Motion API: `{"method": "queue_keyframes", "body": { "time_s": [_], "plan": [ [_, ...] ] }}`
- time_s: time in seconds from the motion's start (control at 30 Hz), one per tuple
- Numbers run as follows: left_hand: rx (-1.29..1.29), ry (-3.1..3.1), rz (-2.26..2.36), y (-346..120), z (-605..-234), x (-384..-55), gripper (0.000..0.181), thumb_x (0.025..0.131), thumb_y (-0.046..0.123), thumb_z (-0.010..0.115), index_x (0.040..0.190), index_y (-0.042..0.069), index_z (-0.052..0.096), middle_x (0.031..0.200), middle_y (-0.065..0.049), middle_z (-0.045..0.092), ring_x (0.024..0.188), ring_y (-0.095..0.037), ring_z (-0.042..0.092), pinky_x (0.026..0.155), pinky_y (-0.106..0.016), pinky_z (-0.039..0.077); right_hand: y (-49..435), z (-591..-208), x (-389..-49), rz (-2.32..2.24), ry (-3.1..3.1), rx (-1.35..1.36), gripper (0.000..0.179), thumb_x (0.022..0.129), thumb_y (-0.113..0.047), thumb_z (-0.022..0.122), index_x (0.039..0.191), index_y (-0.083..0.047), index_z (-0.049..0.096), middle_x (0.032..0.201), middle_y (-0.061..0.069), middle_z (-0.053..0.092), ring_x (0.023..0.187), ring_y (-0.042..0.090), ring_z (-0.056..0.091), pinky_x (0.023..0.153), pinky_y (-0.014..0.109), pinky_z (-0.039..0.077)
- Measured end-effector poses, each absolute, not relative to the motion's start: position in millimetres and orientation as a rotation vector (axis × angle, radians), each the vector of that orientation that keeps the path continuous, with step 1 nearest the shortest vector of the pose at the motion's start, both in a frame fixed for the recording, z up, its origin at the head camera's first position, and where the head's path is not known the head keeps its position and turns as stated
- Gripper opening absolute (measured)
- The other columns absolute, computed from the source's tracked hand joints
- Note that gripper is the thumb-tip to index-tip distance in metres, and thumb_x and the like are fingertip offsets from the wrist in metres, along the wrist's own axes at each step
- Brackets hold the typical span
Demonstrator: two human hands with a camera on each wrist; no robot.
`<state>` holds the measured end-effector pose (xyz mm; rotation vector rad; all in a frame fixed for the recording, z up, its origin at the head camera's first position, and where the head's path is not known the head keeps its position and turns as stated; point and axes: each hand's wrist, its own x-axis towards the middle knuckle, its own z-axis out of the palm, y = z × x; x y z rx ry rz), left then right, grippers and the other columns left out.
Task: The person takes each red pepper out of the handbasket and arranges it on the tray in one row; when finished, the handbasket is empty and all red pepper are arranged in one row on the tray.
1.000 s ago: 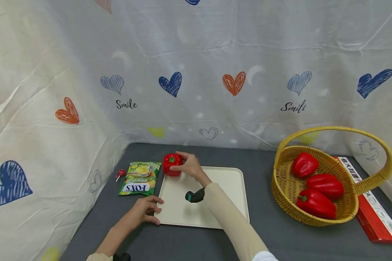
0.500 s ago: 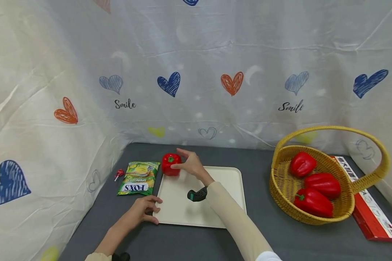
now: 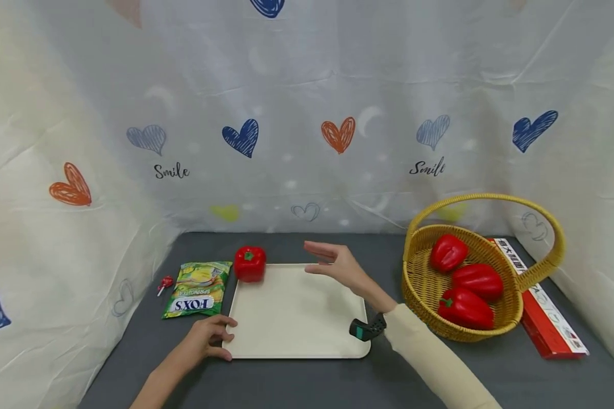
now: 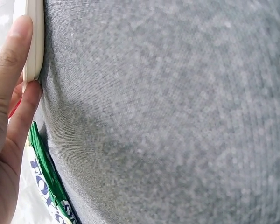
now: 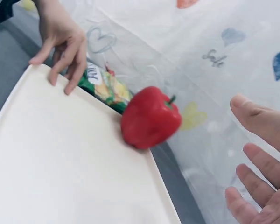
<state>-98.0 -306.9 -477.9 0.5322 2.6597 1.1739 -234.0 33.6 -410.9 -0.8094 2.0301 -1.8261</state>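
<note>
A red bell pepper (image 3: 250, 263) with a green stem stands at the back-left corner of the cream tray (image 3: 297, 312). My right hand (image 3: 340, 267) hovers over the back right of the tray, apart from the pepper, thumb and fingers spread and holding nothing. At the tray's front-left corner my left hand (image 3: 207, 339) rests its fingers and thumb against the rim; the left wrist view shows the thumb and a finger touching the tray's edge (image 4: 35, 51). A green and yellow Fox's candy bag (image 3: 198, 288) lies just left of the tray.
On the right stands a yellow wicker basket (image 3: 411, 289) with a tall handle and several red peppers (image 3: 465, 308) inside. Behind its right side lies a long red and white box (image 3: 547, 324). A small red lollipop (image 3: 166, 282) is left of the bag. A printed curtain (image 3: 286, 113) backs the grey table.
My right hand has let go of the red pepper and moved right, leaving it on the tray's back-left corner. The left hand stays at the tray's corner. The head view has shifted right.
</note>
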Motion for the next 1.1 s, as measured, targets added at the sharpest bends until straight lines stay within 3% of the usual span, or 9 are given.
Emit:
{"method": "queue_keyframes", "body": {
  "time_s": [0.27,0.47,0.7,0.77,0.93,1.1],
  "plan": [
    [0.504,2.663,1.132,-309,-475,-96,0.025,0.066,0.02,0.086,0.081,0.006,0.071,0.111,-0.014,0.061,0.091,-0.011,0.063,0.073,-0.025,0.054,116,-406,-215,-1.897,2.114,-0.758,0.054,0.085,-0.008,0.073,0.135,0.0,0.052,0.135,0.019,0.053,0.124,0.026,0.052,0.097,0.033,0.046],
    [0.407,2.57,1.222,-306,-472,-96,0.028,0.066,0.017,0.085,0.084,0.003,0.069,0.114,-0.019,0.059,0.092,-0.015,0.066,0.074,-0.028,0.056,183,-400,-206,-1.841,2.26,-0.648,0.051,0.088,-0.009,0.07,0.134,0.001,0.052,0.133,0.02,0.054,0.115,0.011,0.058,0.089,0.021,0.048],
    [0.436,2.584,1.192,-305,-472,-96,0.027,0.066,0.016,0.085,0.084,0.003,0.071,0.113,-0.019,0.059,0.092,-0.016,0.065,0.076,-0.031,0.056,257,-402,-196,-1.599,2.469,-0.52,0.05,0.09,-0.016,0.069,0.134,0.001,0.052,0.123,-0.003,0.064,0.106,0.0,0.06,0.082,0.021,0.052],
    [0.432,2.581,1.195,-305,-472,-96,0.026,0.066,0.016,0.085,0.084,0.003,0.071,0.113,-0.019,0.059,0.092,-0.016,0.065,0.076,-0.032,0.055,272,-403,-194,-1.525,2.519,-0.504,0.05,0.09,-0.016,0.069,0.134,0.002,0.053,0.124,-0.001,0.064,0.107,-0.002,0.058,0.083,0.018,0.05],
    [0.432,2.586,1.189,-306,-473,-96,0.028,0.066,0.018,0.085,0.084,0.003,0.071,0.113,-0.018,0.059,0.093,-0.016,0.065,0.077,-0.032,0.055,297,-402,-191,-1.257,2.624,-0.542,0.054,0.086,-0.018,0.074,0.13,0.005,0.055,0.125,0.023,0.059,0.109,0.017,0.062,0.082,0.018,0.051],
    [0.438,2.599,1.182,-306,-476,-98,0.028,0.067,0.02,0.085,0.085,0.004,0.071,0.114,-0.018,0.059,0.093,-0.015,0.065,0.077,-0.031,0.055,305,-403,-191,-0.951,2.71,-0.6,0.06,0.078,-0.026,0.081,0.124,0.005,0.06,0.116,0.022,0.064,0.098,0.028,0.061,0.075,0.026,0.054]
  ]
}}
